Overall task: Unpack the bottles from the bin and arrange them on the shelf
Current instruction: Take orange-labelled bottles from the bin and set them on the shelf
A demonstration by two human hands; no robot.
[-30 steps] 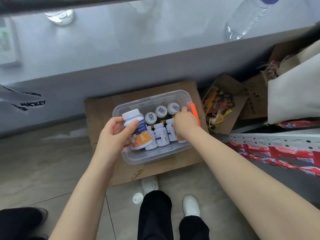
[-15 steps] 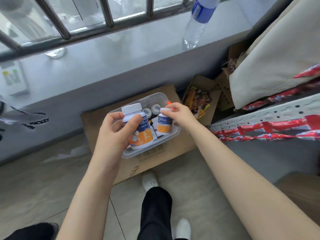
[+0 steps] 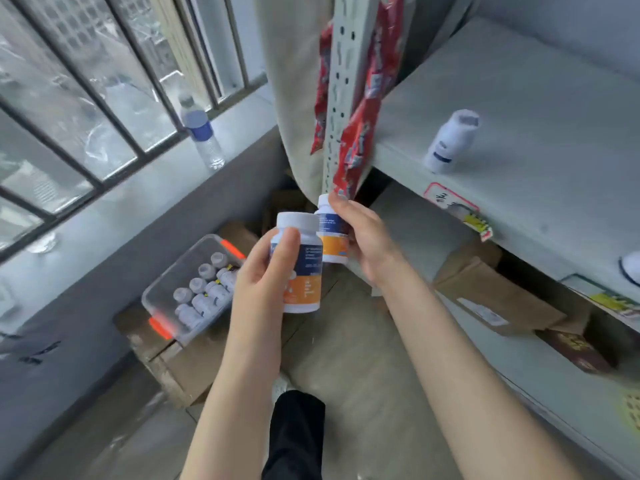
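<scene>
My left hand (image 3: 263, 271) grips a large white bottle (image 3: 304, 268) with a blue and orange label, held upright in the middle of the view. Just behind it my right hand (image 3: 363, 237) grips a smaller bottle (image 3: 330, 240) of the same kind. The clear plastic bin (image 3: 162, 289) with orange latches sits on a cardboard box at the lower left and holds several white-capped bottles (image 3: 204, 289). The grey shelf (image 3: 519, 133) is at the right. One white bottle (image 3: 450, 140) stands on its upper board, and part of another (image 3: 632, 266) shows at the right edge.
A perforated shelf post (image 3: 341, 81) with red wrappers hanging on it rises just above my right hand. A water bottle (image 3: 202, 136) stands on the window sill (image 3: 145, 192). Cardboard boxes (image 3: 485, 292) lie under the shelf. My legs and a shoe are below.
Both hands have lifted away from the bin with their bottles and moved right, toward the shelf. The view has swung up and right, so the shelf boards are now in sight.
</scene>
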